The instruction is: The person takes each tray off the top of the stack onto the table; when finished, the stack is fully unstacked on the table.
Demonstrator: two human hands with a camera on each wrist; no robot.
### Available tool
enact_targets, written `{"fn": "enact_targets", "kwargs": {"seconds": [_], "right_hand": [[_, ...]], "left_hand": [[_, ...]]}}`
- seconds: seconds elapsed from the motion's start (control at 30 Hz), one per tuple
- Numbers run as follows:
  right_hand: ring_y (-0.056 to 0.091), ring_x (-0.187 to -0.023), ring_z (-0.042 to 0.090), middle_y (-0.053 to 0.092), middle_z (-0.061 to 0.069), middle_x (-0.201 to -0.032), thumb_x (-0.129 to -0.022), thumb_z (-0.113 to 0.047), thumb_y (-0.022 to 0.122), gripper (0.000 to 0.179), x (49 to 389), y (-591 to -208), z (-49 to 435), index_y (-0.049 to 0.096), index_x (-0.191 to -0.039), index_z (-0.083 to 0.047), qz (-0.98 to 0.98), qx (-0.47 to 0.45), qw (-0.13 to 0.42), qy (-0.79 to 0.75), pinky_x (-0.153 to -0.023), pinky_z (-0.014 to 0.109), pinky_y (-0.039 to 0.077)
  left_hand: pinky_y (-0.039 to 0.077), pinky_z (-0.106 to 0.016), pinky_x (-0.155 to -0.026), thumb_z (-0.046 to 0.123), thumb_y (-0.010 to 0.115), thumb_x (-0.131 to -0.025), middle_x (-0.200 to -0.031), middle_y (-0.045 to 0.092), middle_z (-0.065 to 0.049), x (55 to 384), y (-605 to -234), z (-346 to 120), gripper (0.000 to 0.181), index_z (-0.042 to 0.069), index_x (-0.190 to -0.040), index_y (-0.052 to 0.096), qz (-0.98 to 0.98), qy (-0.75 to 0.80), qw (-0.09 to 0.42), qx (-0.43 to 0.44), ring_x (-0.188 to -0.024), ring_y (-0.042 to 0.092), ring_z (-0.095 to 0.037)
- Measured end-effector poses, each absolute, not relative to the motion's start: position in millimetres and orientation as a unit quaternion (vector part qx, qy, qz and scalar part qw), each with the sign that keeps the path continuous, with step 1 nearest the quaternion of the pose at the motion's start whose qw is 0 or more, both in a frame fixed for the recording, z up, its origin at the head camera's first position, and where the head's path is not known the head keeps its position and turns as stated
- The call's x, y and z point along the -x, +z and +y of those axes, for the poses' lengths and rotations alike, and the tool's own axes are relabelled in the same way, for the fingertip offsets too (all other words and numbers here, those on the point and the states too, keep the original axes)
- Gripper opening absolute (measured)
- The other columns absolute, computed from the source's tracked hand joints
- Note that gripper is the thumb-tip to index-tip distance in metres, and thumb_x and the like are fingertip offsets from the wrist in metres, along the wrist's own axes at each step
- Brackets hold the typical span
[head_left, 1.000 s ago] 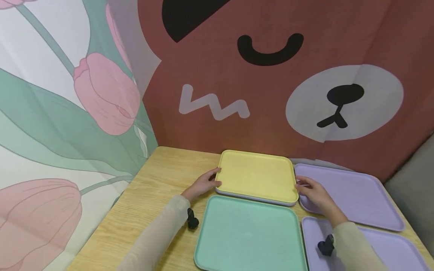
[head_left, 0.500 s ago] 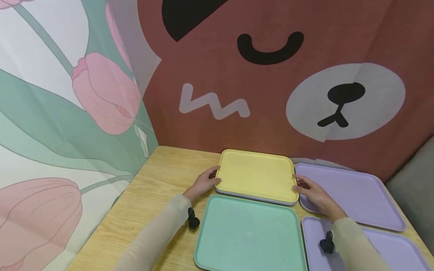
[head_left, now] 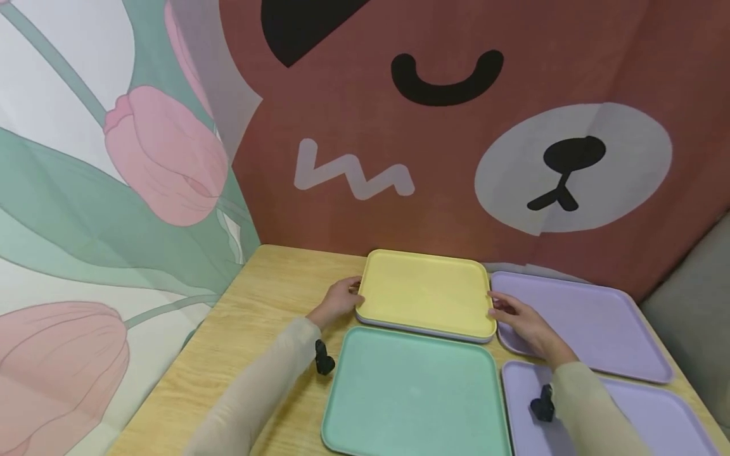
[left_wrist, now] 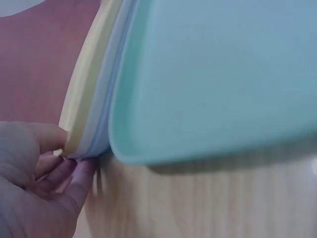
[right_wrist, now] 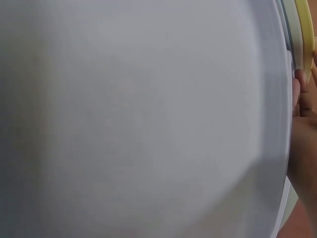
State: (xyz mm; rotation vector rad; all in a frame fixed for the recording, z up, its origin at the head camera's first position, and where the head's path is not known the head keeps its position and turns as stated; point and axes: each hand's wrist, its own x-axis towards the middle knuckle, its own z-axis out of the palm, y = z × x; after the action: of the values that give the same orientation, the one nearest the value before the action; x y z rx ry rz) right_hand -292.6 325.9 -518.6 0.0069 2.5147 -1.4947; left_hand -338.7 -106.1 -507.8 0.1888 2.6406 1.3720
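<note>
A yellow rectangular tray (head_left: 424,294) lies at the back of the table, stacked on a pale purple tray (head_left: 422,332) whose front edge shows beneath it. My left hand (head_left: 336,299) holds the stack's left edge; in the left wrist view its fingers (left_wrist: 81,181) curl at the corner of the yellow tray (left_wrist: 85,94) and the pale layers under it. On the opposite side my right hand (head_left: 527,324) grips the right edge, thumb and fingers at the yellow rim. The right wrist view shows only part of that hand (right_wrist: 303,144), at the frame's right side.
A mint green tray (head_left: 416,392) lies in front of the stack. Two purple areas of tray are to the right: a back tray (head_left: 587,323) and a front tray (head_left: 656,411) under my right forearm. Wooden tabletop (head_left: 228,354) extends left; a bear-print cloth (head_left: 353,228) hangs behind.
My right hand has moved slightly inward, its fingertips now at the yellow tray's right rim. My left hand stays at the left edge. The head view has shifted a little; the trays stay in place.
</note>
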Motion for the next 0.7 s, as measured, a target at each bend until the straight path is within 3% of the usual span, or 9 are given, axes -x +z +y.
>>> {"fn": "enact_targets", "kwargs": {"seconds": [0.17, 0.3, 0.43, 0.7], "right_hand": [[0.045, -0.129, 0.027, 0.048, 0.020, -0.144, -0.099, -0.041, 0.066, 0.073, 294, -522, 328, 0.037, -0.157, -0.008, 0.845, -0.013, 0.100, -0.525, -0.116, 0.050, 0.031], [0.046, -0.124, 0.020, 0.051, 0.016, -0.140, -0.099, -0.043, 0.065, 0.073, 295, -522, 328, 0.037, -0.157, -0.008, 0.847, -0.020, 0.096, -0.523, -0.115, 0.049, 0.032], [0.045, -0.126, 0.023, 0.049, 0.019, -0.142, -0.099, -0.039, 0.066, 0.070, 295, -520, 327, 0.041, -0.155, -0.005, 0.839, -0.022, 0.096, -0.535, -0.118, 0.051, 0.029], [0.042, -0.130, 0.031, 0.046, 0.023, -0.146, -0.099, -0.031, 0.068, 0.064, 291, -520, 324, 0.045, -0.152, -0.004, 0.842, -0.025, 0.103, -0.528, -0.116, 0.053, 0.028]], "left_hand": [[0.054, -0.030, -0.077, 0.002, 0.067, -0.090, -0.131, 0.063, -0.017, 337, -499, -104, 0.060, 0.002, -0.148, 0.051, 0.883, 0.461, 0.079, -0.044, -0.119, 0.061, -0.032], [0.048, -0.024, -0.065, -0.003, 0.066, -0.085, -0.125, 0.065, -0.017, 338, -494, -104, 0.063, 0.000, -0.146, 0.052, 0.882, 0.464, 0.073, -0.030, -0.098, 0.063, -0.024], [0.043, -0.024, -0.060, -0.005, 0.063, -0.083, -0.119, 0.065, -0.017, 339, -488, -106, 0.065, 0.003, -0.146, 0.053, 0.880, 0.470, 0.073, -0.014, -0.086, 0.056, -0.021], [0.059, -0.032, -0.061, -0.004, 0.062, -0.087, -0.111, 0.066, -0.017, 338, -481, -120, 0.068, 0.010, -0.152, 0.047, 0.832, 0.538, 0.135, 0.013, -0.077, 0.065, -0.019]]}}
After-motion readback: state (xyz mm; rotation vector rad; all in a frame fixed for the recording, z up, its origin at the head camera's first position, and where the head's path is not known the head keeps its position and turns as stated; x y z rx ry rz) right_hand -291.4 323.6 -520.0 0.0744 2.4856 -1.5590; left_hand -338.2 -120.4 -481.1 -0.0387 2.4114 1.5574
